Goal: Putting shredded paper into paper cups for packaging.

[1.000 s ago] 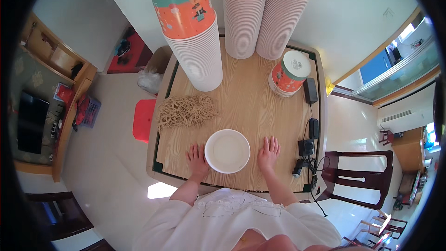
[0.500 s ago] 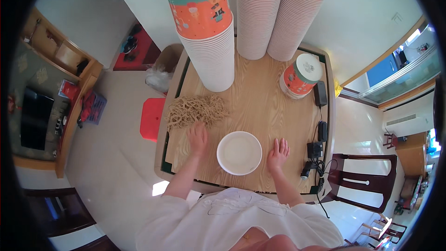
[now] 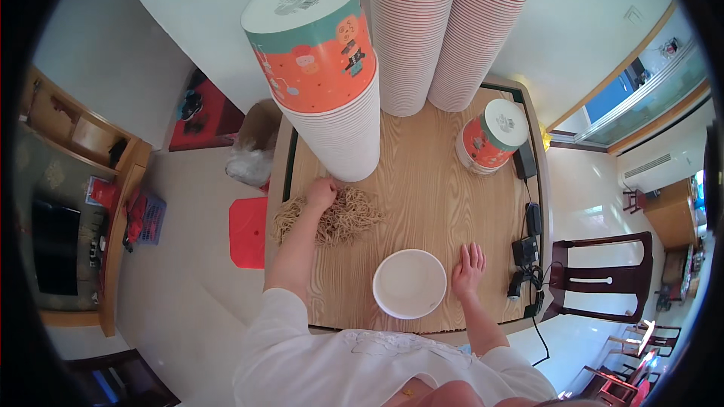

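Note:
My left hand (image 3: 321,194) reaches forward onto a loose pile of tan rubber bands (image 3: 341,218) on the wooden table (image 3: 422,181), fingers curled into the pile. Flat on the table lies my right hand (image 3: 468,267), fingers spread, just right of a white paper bowl (image 3: 409,284) that sits near the front edge. The bowl looks empty.
Three tall stacks of orange-printed paper bowls stand at the back: one (image 3: 326,83) just behind the rubber bands, two more (image 3: 411,30) (image 3: 483,30) farther right. A short stack (image 3: 490,137) stands at the right. Chargers and cables (image 3: 528,256) line the right edge. A red stool (image 3: 246,232) is on the left.
My left hand moved from beside the white bowl forward and left onto the rubber band pile. The right hand stayed next to the bowl.

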{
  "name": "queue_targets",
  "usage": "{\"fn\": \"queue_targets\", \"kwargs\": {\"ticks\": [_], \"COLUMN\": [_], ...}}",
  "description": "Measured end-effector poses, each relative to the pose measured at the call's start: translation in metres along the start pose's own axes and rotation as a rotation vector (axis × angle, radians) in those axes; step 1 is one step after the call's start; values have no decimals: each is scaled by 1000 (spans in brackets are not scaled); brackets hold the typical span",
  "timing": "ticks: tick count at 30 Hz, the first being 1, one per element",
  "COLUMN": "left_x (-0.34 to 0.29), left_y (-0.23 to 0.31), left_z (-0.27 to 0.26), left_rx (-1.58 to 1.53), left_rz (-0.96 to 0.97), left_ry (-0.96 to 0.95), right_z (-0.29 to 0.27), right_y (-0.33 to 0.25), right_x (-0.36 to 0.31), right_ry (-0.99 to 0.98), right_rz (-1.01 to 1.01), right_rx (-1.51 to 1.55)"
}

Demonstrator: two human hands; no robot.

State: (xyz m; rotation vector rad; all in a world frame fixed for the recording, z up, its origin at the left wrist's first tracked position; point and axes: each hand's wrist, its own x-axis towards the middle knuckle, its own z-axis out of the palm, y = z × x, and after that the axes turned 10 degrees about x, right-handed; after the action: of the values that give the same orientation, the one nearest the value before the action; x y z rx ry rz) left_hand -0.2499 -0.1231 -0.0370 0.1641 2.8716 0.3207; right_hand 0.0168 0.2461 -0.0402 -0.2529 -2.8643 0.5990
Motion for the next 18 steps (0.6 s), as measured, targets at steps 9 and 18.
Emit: {"fn": "queue_targets", "kwargs": {"ticks": [9, 18], "left_x": [-49, -179], "left_y": [27, 96], "left_z": [-121, -273], "left_rx": [-928, -806], "left_rz": [167, 265], "left_ry": [101, 479], "right_z": [-3, -3], "right_y": [-1, 7], "right_x": [-2, -10], "right_ry": [37, 40], "right_rz": [1, -7], "right_rx": [9, 14]}}
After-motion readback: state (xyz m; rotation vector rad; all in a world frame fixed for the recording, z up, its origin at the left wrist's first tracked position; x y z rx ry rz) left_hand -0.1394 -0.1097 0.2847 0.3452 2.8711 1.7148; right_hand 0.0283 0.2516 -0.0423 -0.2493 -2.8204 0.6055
